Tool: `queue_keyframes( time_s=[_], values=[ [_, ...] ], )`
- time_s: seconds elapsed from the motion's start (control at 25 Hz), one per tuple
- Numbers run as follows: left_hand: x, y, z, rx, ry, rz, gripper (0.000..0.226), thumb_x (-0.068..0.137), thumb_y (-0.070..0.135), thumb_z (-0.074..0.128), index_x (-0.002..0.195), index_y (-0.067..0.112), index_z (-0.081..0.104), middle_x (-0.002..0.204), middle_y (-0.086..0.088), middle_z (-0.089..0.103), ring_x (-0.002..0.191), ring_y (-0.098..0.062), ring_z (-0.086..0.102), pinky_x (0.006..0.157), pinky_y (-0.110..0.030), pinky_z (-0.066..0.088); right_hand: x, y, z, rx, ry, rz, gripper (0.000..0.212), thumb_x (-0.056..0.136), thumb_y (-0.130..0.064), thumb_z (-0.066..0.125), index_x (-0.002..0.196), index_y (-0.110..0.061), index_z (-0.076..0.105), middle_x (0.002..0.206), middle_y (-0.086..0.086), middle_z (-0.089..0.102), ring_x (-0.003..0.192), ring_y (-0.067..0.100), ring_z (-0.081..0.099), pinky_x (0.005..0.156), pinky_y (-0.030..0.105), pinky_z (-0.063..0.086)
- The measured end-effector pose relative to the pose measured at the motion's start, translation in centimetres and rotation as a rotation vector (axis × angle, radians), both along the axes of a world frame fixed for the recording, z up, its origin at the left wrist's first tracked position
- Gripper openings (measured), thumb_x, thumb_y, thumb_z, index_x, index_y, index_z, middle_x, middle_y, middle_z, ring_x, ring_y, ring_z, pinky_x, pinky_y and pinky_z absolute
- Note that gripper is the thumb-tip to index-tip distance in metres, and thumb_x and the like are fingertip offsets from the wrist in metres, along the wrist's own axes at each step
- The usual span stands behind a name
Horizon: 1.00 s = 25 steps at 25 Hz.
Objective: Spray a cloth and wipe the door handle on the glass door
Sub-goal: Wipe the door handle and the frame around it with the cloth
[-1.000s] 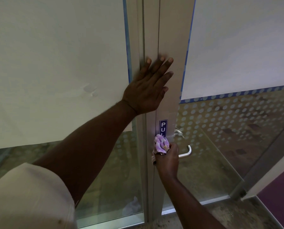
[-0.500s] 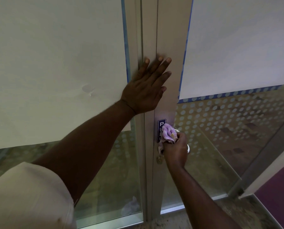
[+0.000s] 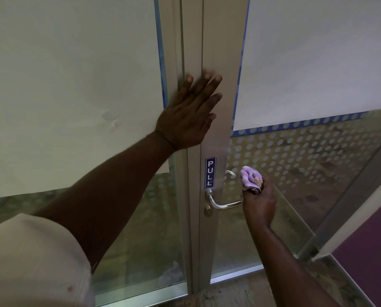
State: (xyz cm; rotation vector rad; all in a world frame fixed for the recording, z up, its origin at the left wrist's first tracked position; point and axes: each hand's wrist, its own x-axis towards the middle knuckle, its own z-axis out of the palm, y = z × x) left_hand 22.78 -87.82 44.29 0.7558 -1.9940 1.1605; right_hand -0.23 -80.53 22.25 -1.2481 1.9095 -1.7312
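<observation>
A silver lever door handle (image 3: 220, 203) sticks out to the right from the aluminium frame of the glass door (image 3: 296, 185), just below a blue PULL sign (image 3: 210, 172). My right hand (image 3: 259, 204) is closed around a bunched purple cloth (image 3: 250, 178) at the free end of the handle, and the hand covers the handle's tip. My left hand (image 3: 190, 114) lies flat with fingers spread on the door frame, above the sign. No spray bottle is in view.
White paper sheets (image 3: 70, 85) taped with blue tape cover the upper glass on both sides. A keyhole (image 3: 208, 212) sits under the handle. A second lever (image 3: 229, 173) shows behind the glass. A purple wall (image 3: 375, 251) stands at the right.
My right hand with the cloth has slid rightward along the handle from its base to its free end, uncovering the lever and the PULL sign. My left hand has stayed on the frame.
</observation>
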Motion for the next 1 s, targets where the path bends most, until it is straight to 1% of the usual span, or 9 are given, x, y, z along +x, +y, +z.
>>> queue_keyframes(
  time_s=[0.16,0.24,0.4,0.52,0.64,0.72,0.8,0.92,1.0],
  values=[
    [0.0,0.0,0.1,0.002,-0.003,-0.001,0.05,0.106,0.029,0.048,0.149,0.003,0.049,0.161,-0.023,0.038,0.152,-0.04,0.032,0.129,-0.052,0.006,-0.8,0.7,-2.0,0.026,0.373,0.006,0.031,0.079,-0.004,0.076,0.108,-0.015,0.072,0.102,0.007,0.071,0.097,0.035,0.06,0.081,0.047,0.047],
    [0.0,0.2,0.1,0.007,-0.007,0.011,0.05,0.106,0.03,0.047,0.149,0.004,0.049,0.161,-0.023,0.038,0.152,-0.04,0.032,0.129,-0.051,0.006,-0.8,1.2,-3.3,0.033,0.376,0.05,0.031,0.081,-0.004,0.075,0.109,-0.015,0.072,0.104,0.007,0.071,0.098,0.032,0.061,0.081,0.046,0.049],
    [0.0,0.3,0.2,0.015,-0.008,0.024,0.049,0.106,0.03,0.047,0.147,0.004,0.05,0.161,-0.022,0.038,0.152,-0.04,0.033,0.128,-0.052,0.009,-0.1,2.0,-4.5,0.003,-0.122,0.018,0.022,0.092,-0.024,0.075,0.112,-0.024,0.066,0.1,-0.001,0.073,0.091,0.023,0.07,0.077,0.035,0.055],
    [-0.1,0.6,0.3,0.02,-0.007,0.033,0.049,0.105,0.029,0.048,0.146,0.003,0.051,0.16,-0.023,0.039,0.151,-0.04,0.034,0.127,-0.053,0.011,0.5,2.0,-5.7,0.027,-0.387,-0.018,0.037,0.092,-0.009,0.072,0.124,-0.024,0.06,0.108,-0.003,0.071,0.099,0.021,0.069,0.086,0.025,0.052],
    [-0.1,0.6,0.3,0.021,-0.004,0.029,0.049,0.105,0.029,0.049,0.146,0.003,0.052,0.16,-0.023,0.04,0.15,-0.041,0.036,0.126,-0.054,0.014,1.6,1.3,-6.9,0.018,-0.636,0.018,0.042,0.096,0.007,0.062,0.136,-0.005,0.053,0.135,0.018,0.065,0.119,0.028,0.063,0.107,0.047,0.049],
    [-0.1,0.6,0.3,0.019,-0.006,0.034,0.049,0.105,0.029,0.049,0.146,0.003,0.051,0.159,-0.024,0.041,0.15,-0.041,0.036,0.126,-0.054,0.014,2.8,1.1,-7.4,-0.009,-0.799,0.036,0.052,0.097,0.011,0.057,0.146,-0.001,0.046,0.146,0.025,0.057,0.13,0.036,0.06,0.115,0.053,0.044],
    [-0.1,0.6,0.3,0.02,-0.007,0.033,0.049,0.105,0.029,0.05,0.147,0.002,0.051,0.159,-0.024,0.041,0.15,-0.041,0.037,0.126,-0.055,0.015,4.2,1.3,-7.5,-0.031,-0.955,0.047,0.056,0.095,0.017,0.052,0.145,-0.009,0.049,0.141,0.021,0.06,0.122,0.037,0.063,0.106,0.049,0.051],
    [-0.2,0.6,0.3,0.019,-0.009,0.027,0.049,0.104,0.028,0.051,0.146,0.002,0.052,0.158,-0.024,0.043,0.149,-0.042,0.038,0.126,-0.055,0.016,5.9,1.5,-7.6,-0.028,-1.099,0.114,0.056,0.088,0.021,0.049,0.114,-0.027,0.063,0.104,0.008,0.066,0.08,0.022,0.064,0.061,0.025,0.057],
    [-0.2,0.5,0.3,0.021,-0.005,0.029,0.049,0.104,0.028,0.051,0.146,0.003,0.051,0.158,-0.024,0.042,0.149,-0.041,0.038,0.126,-0.054,0.015,7.3,1.5,-7.2,-0.034,-1.124,0.226,0.052,0.081,0.022,0.048,0.109,-0.019,0.06,0.086,0.012,0.063,0.072,0.029,0.066,0.064,0.035,0.06]
  ],
)
